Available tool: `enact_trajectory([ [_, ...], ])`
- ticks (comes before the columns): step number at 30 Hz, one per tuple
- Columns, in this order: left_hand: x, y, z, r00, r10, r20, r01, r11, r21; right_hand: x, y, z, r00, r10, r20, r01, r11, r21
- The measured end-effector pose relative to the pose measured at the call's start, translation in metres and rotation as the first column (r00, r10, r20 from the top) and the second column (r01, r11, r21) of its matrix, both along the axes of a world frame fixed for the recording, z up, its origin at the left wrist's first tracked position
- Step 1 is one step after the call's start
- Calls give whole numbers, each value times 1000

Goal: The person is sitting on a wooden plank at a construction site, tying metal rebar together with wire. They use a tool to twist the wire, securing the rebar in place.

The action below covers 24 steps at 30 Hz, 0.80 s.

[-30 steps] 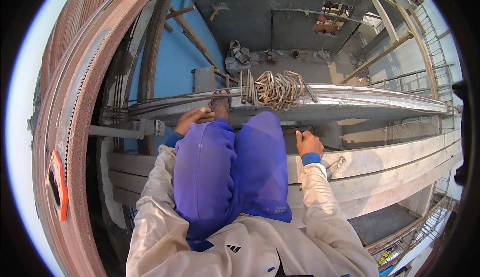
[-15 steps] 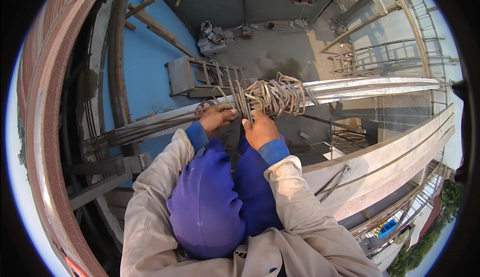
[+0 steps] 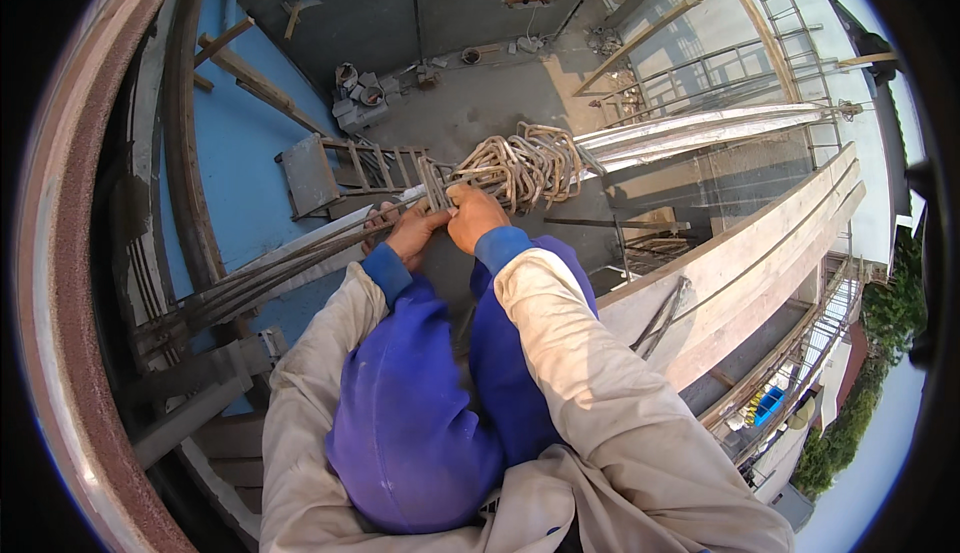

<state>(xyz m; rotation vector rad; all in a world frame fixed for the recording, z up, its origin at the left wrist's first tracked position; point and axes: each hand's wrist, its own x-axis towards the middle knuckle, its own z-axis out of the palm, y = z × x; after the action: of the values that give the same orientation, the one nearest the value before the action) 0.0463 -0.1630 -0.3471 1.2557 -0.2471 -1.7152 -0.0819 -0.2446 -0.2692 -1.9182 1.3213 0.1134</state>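
A bunch of bent steel stirrups (image 3: 520, 171) hangs around the long reinforcing bars (image 3: 290, 259) that run across in front of me. My left hand (image 3: 408, 236) is closed round the bars just left of the bunch, with some fingertips showing on the far side and the thumb reaching right. My right hand (image 3: 474, 219) is closed at the left end of the bunch, its fingers pinched on a stirrup beside a few that stand apart from the rest. The two hands nearly meet; the exact grip of the right fingers is partly hidden.
A pale beam (image 3: 700, 135) runs beyond the bunch to the right. Wooden boards (image 3: 740, 263) lie at right, with a pair of pliers-like tools (image 3: 662, 318) on them. A wooden ladder (image 3: 375, 163) stands below, above a floor far down with buckets (image 3: 372, 96) and blocks.
The view has shifted, so the scene sits further left. My right hand has moved in closer to my left hand, onto the separated stirrups at the bunch's left end.
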Motion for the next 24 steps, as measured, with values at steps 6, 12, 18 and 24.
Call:
enact_trajectory([
  [6,15,31,-16,970,-71,233,83,996,-44,-5,34,-10,993,113,-33,-110,990,84],
  [12,5,23,-18,943,-106,316,102,994,31,-60,45,-56,929,-176,325,131,979,155],
  [18,-1,40,-16,949,271,158,-271,962,-25,-65,29,-83,578,-750,322,645,662,382],
  [24,2,44,-25,927,265,265,-271,963,-16,-38,31,-95,660,-689,300,682,717,144],
])
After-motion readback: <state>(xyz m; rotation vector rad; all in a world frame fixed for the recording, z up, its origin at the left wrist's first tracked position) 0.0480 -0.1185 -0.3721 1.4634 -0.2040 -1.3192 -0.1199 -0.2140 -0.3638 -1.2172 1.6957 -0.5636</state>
